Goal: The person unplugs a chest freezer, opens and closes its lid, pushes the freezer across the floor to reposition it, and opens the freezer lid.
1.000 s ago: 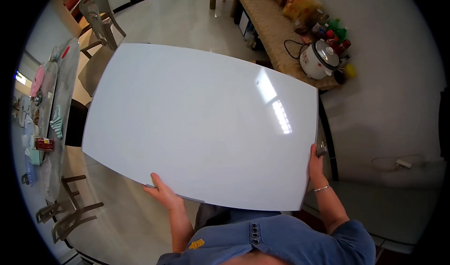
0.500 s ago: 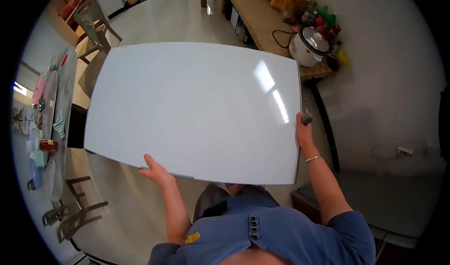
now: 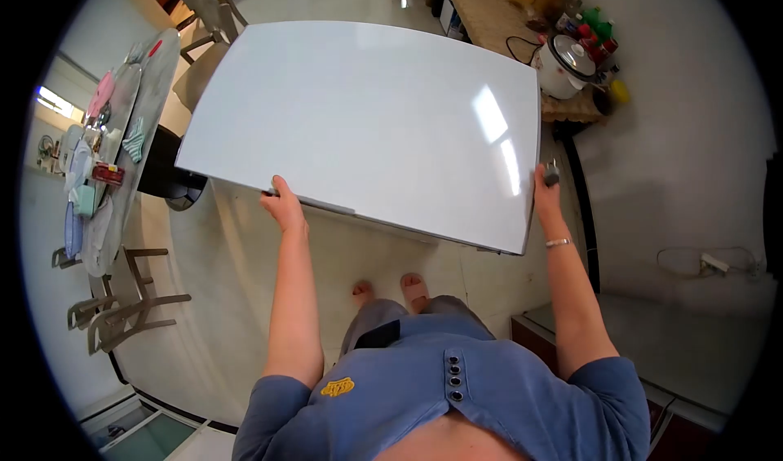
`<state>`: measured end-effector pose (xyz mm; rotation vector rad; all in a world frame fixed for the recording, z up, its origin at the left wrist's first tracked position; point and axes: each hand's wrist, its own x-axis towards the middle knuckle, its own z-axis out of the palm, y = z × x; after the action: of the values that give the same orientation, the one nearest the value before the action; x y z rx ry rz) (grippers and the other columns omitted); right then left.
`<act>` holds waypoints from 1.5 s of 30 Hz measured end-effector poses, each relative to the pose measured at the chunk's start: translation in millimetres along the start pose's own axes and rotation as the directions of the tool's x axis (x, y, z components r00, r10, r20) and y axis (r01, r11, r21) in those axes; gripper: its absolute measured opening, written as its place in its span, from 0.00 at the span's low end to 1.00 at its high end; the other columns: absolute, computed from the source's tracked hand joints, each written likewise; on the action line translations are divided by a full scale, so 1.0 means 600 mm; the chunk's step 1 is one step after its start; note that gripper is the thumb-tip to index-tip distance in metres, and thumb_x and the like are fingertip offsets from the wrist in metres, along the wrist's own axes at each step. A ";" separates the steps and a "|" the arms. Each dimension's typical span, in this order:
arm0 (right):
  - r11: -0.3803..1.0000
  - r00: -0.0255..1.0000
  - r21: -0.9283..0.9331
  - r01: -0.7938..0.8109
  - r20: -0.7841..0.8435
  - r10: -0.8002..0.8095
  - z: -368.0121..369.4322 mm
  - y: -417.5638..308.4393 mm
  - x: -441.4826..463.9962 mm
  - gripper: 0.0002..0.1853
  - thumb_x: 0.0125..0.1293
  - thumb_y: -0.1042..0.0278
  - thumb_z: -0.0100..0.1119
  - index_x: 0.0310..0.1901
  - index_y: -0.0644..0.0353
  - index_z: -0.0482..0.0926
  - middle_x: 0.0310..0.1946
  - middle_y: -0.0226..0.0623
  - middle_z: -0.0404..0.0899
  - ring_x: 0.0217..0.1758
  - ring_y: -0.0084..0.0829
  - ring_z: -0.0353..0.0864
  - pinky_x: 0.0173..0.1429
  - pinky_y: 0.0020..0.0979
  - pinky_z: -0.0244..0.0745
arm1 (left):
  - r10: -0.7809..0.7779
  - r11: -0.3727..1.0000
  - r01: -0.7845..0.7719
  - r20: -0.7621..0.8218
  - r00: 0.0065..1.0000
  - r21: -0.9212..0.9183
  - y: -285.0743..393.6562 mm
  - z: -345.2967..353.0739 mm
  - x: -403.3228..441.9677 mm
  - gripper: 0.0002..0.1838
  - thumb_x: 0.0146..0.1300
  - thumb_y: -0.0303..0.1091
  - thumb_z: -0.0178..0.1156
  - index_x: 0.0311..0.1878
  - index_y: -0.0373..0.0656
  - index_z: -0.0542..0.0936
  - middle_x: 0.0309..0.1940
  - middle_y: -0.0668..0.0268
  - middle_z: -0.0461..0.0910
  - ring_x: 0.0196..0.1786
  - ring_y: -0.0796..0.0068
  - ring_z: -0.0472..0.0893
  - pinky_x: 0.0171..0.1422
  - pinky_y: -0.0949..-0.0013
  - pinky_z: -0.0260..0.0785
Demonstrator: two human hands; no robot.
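Note:
A large, glossy white rectangular panel (image 3: 367, 126) fills the middle of the view, tilted, with bright reflections near its right side; what it belongs to is hidden. My left hand (image 3: 284, 204) grips its near edge, thumb on top and fingers underneath, beside a grey strip (image 3: 326, 206) along that edge. At the right edge my right hand (image 3: 546, 196) is closed, with a grey power plug (image 3: 552, 173) showing prongs up at its fingers. That hand presses against the panel's side. Its fingers are partly hidden.
On the left stands a long table (image 3: 155, 73) with a striped sock, a red box and other items; a chair (image 3: 134, 298) is nearer. At the back right, a rice cooker (image 3: 564, 65) and bottles sit on a counter (image 3: 477, 12). My feet (image 3: 414, 290) show below the panel.
The panel and both hands have moved away from my body, up in the view. The near edge has shifted off my torso, so my feet and more floor now show. Both grips stay.

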<state>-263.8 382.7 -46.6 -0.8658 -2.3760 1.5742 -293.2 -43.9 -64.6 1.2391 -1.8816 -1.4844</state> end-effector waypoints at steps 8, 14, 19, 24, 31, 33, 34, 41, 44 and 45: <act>0.996 0.994 -0.050 0.077 0.082 -0.073 -0.026 0.061 -0.145 0.32 0.55 0.46 0.47 0.50 0.69 0.62 0.48 0.41 0.65 0.52 0.30 0.63 0.54 0.25 0.57 | 0.138 0.977 -0.101 0.194 0.971 -0.187 -0.088 -0.148 0.142 0.16 0.58 0.39 0.43 0.41 0.34 0.69 0.39 0.63 0.70 0.42 0.72 0.67 0.48 0.73 0.57; 0.969 0.965 0.086 -0.233 -0.105 0.241 -0.002 0.055 -0.192 0.30 0.51 0.39 0.46 0.43 0.62 0.68 0.41 0.37 0.68 0.43 0.29 0.68 0.37 0.30 0.70 | 0.255 0.965 -0.239 0.172 0.951 -0.110 -0.077 -0.238 0.250 0.11 0.56 0.32 0.44 0.37 0.36 0.72 0.36 0.65 0.72 0.39 0.75 0.69 0.44 0.75 0.59; 0.976 0.950 0.001 -0.220 -0.225 0.214 0.008 0.080 -0.176 0.29 0.51 0.40 0.46 0.39 0.62 0.69 0.32 0.35 0.71 0.31 0.28 0.71 0.25 0.27 0.70 | 0.360 0.927 -0.374 0.341 0.868 -0.027 -0.037 -0.243 0.258 0.09 0.54 0.30 0.46 0.36 0.38 0.73 0.36 0.64 0.73 0.40 0.73 0.70 0.45 0.75 0.60; 0.988 0.958 0.038 -0.151 -0.240 0.155 0.008 0.093 -0.170 0.27 0.53 0.42 0.46 0.37 0.64 0.70 0.30 0.36 0.71 0.28 0.27 0.71 0.20 0.27 0.70 | 0.800 0.236 -0.970 0.578 0.158 -0.060 0.019 -0.182 0.159 0.16 0.46 0.30 0.56 0.41 0.43 0.70 0.43 0.62 0.69 0.48 0.63 0.66 0.52 0.62 0.56; 0.996 0.944 0.012 -0.083 -0.320 0.083 0.010 0.103 -0.163 0.22 0.56 0.49 0.47 0.28 0.65 0.71 0.18 0.33 0.69 0.17 0.24 0.68 0.16 0.26 0.68 | 0.560 -0.024 -0.978 0.807 -0.185 -0.207 0.036 -0.119 0.070 0.27 0.43 0.38 0.59 0.51 0.55 0.66 0.53 0.67 0.60 0.58 0.64 0.56 0.60 0.52 0.44; 0.997 0.934 -0.032 -0.066 -0.355 0.050 0.014 0.127 -0.152 0.21 0.56 0.50 0.47 0.27 0.65 0.71 0.17 0.32 0.68 0.15 0.24 0.67 0.15 0.25 0.67 | 0.581 -0.070 -0.973 0.784 -0.219 -0.220 0.027 -0.106 0.079 0.27 0.43 0.38 0.59 0.51 0.55 0.66 0.53 0.68 0.61 0.57 0.64 0.57 0.60 0.52 0.44; 0.998 0.921 -0.053 -0.025 -0.389 0.003 0.013 0.144 -0.145 0.19 0.57 0.54 0.47 0.24 0.66 0.70 0.15 0.30 0.65 0.15 0.21 0.65 0.15 0.24 0.64 | 0.601 -0.105 -0.969 0.762 -0.241 -0.224 0.026 -0.102 0.082 0.27 0.43 0.38 0.59 0.51 0.55 0.66 0.53 0.68 0.61 0.57 0.65 0.57 0.60 0.53 0.44; 0.993 0.943 -0.066 -0.096 -0.324 0.069 -0.014 0.013 -0.183 0.21 0.56 0.53 0.48 0.24 0.68 0.69 0.15 0.33 0.68 0.12 0.23 0.68 0.10 0.25 0.66 | 0.703 -0.197 -0.963 0.658 -0.270 -0.185 0.060 -0.075 0.085 0.27 0.36 0.35 0.61 0.46 0.55 0.69 0.48 0.71 0.65 0.54 0.69 0.61 0.57 0.56 0.47; 0.991 0.959 -0.100 -0.093 -0.276 0.063 -0.037 -0.059 -0.195 0.21 0.56 0.53 0.48 0.24 0.69 0.68 0.15 0.32 0.67 0.11 0.22 0.67 0.09 0.23 0.65 | 0.717 -0.209 -0.961 0.640 -0.275 -0.179 0.113 -0.078 0.082 0.24 0.39 0.38 0.59 0.45 0.53 0.70 0.46 0.71 0.67 0.51 0.70 0.64 0.55 0.57 0.50; 0.996 0.960 -0.076 -0.041 -0.281 0.018 -0.043 -0.079 -0.196 0.20 0.56 0.54 0.47 0.24 0.67 0.67 0.14 0.32 0.66 0.10 0.21 0.66 0.09 0.22 0.64 | 0.731 -0.247 -0.951 0.609 -0.308 -0.185 0.133 -0.078 0.084 0.24 0.37 0.38 0.59 0.44 0.52 0.71 0.45 0.71 0.68 0.49 0.70 0.65 0.55 0.57 0.50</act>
<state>-173.9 325.4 27.0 -1.0670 -2.2457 1.2732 -311.6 -109.9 15.5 -1.0077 -2.4053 -0.2969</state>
